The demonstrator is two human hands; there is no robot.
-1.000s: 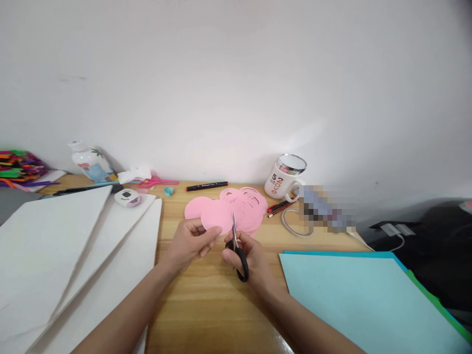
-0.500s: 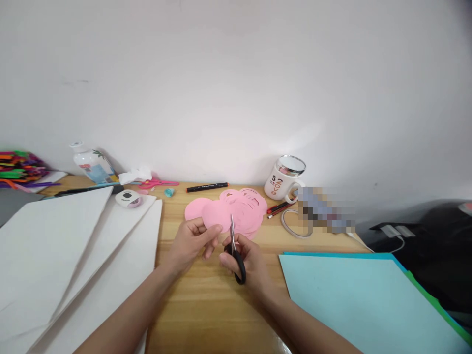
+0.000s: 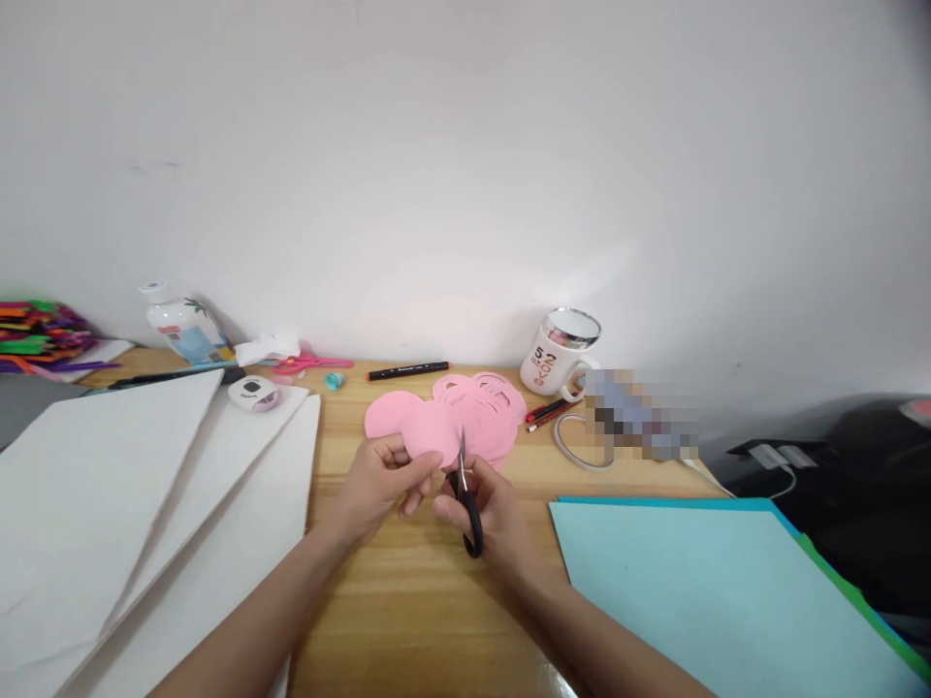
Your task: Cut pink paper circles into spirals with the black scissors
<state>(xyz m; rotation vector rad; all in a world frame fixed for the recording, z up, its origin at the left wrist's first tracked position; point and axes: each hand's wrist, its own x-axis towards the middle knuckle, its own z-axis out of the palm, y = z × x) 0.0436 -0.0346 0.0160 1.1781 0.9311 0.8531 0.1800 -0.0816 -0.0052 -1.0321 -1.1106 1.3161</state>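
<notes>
Two bare forearms reach in from the bottom edge over a wooden table (image 3: pixel 407 601). To their left lie overlapping white sheets (image 3: pixel 145 485); to their right lies a light blue sheet (image 3: pixel 698 591) with a green one (image 3: pixel 858 596) showing beneath its far side.

At centre the left hand (image 3: pixel 378 480) pinches the near edge of the pink paper (image 3: pixel 443 422), thumb on top and fingers curled under. The right hand (image 3: pixel 487 509) is closed round the black handles of the scissors (image 3: pixel 466 494). The blades point away from the person, nearly together, their tips at the paper's near edge just beside the left thumb.

The pink paper – rounded shapes, the farther part cut into curling loops – rests on the table right behind both hands.

Beyond it lie a black marker (image 3: pixel 407 369) and two red pens (image 3: pixel 549 409), with a white mug (image 3: pixel 557 354) just behind the pens. A pale ring (image 3: pixel 574 441) lies near the mug.

Farther left, along the wall – pink-handled scissors (image 3: pixel 309 363), a small round punch (image 3: pixel 253 393) on the white sheets, a tilted plastic bottle (image 3: pixel 181 325) and a heap of coloured sticks (image 3: pixel 36 334) at the frame's edge.
</notes>
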